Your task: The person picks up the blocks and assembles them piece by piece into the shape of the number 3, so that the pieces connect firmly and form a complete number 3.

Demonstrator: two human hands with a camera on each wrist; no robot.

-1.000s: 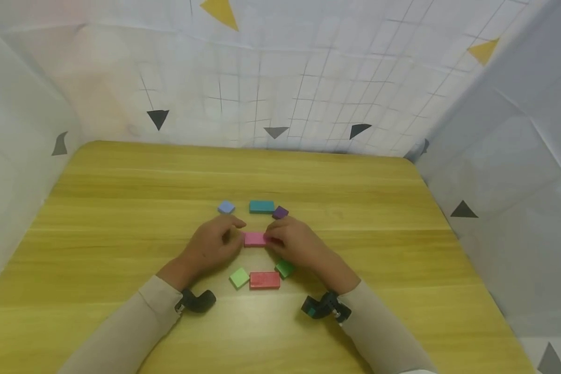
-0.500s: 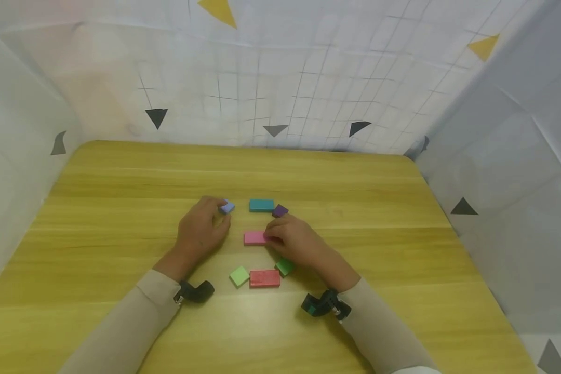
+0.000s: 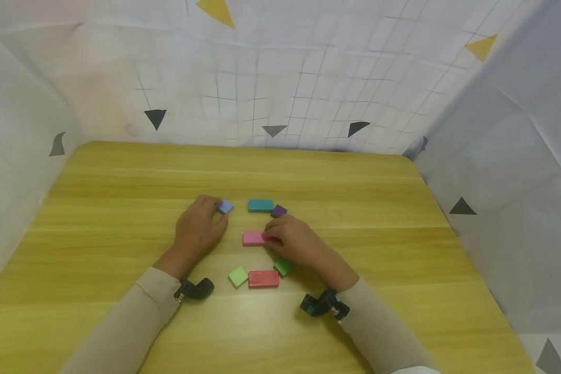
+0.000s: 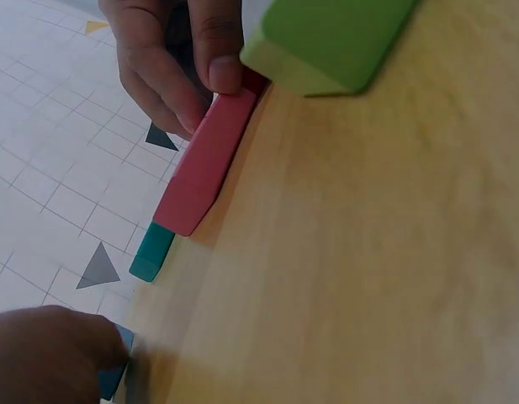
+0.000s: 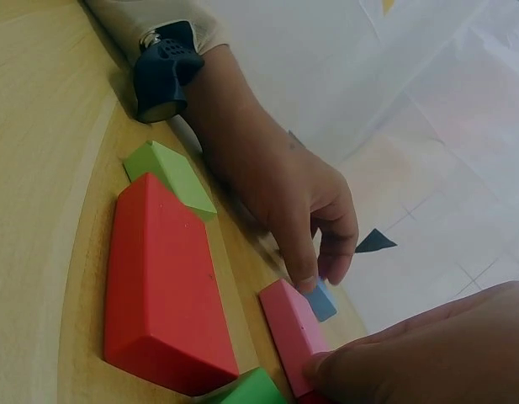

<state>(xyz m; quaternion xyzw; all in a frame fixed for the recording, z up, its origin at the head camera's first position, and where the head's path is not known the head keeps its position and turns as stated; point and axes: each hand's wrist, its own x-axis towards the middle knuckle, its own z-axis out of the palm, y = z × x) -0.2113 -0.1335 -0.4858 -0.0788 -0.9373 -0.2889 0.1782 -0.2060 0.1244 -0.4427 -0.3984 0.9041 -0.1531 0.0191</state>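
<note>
My left hand (image 3: 195, 226) has its thumb and fingertips around the small light blue block (image 3: 225, 206), left of the teal block (image 3: 260, 205). The right hand (image 3: 293, 238) pinches a small dark red block (image 4: 254, 82) at the right end of the longer pink block (image 3: 253, 239); the fingers mostly hide that dark red piece. In the right wrist view, the left thumb reaches down beside the light blue block (image 5: 321, 300), behind the pink block (image 5: 291, 326). All of these blocks lie on the wooden table (image 3: 364, 208).
Nearer the person lies a red block (image 3: 264, 279), with a light green block (image 3: 238, 277) at its left and a green block (image 3: 283, 267) at its right corner. A purple block (image 3: 279, 211) adjoins the teal one. White patterned sheets (image 3: 271, 78) enclose the table.
My left hand has left the pink block's left end, moved up and left, and closed its fingertips around the light blue block. The right hand stays in place.
</note>
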